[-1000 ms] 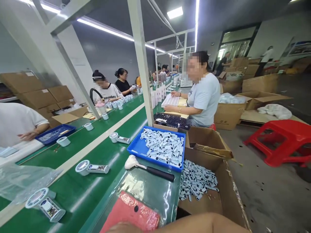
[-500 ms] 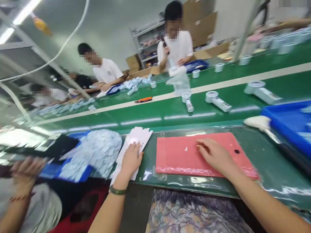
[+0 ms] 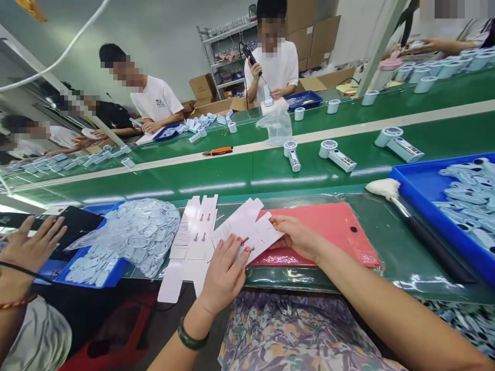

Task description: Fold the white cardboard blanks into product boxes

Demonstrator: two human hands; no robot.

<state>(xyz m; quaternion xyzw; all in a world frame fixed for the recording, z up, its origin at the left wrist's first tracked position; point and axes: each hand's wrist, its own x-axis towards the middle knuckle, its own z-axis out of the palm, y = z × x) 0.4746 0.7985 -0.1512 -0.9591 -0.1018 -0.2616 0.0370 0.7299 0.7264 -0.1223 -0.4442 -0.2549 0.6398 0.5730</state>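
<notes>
A flat white cardboard box blank [image 3: 237, 222], printed with small pictures and text, lies at a slant over the left part of a red pad [image 3: 325, 226]. My right hand [image 3: 297, 237] pinches its right end between thumb and fingers. Stretched across the near side of the blank, the fingers of my left hand [image 3: 225, 270] rest on the printed face. More white box blanks [image 3: 189, 250] lie just left of it, jutting over the table's near edge. The red pad has a clear plastic cover and a black dot at its right.
On the left, a bag of light-blue parts [image 3: 149, 232] overlaps a blue tray [image 3: 116, 273]; a co-worker's hand [image 3: 34, 245] is beside it. A black-handled tool [image 3: 429, 239] and another blue tray [image 3: 410, 193] stand right. Handheld devices [image 3: 340, 159] line the green belt; co-workers sit opposite.
My right hand has moved left from the red pad and taken the end of a box blank. That blank has come rightward onto the pad, my left hand on it.
</notes>
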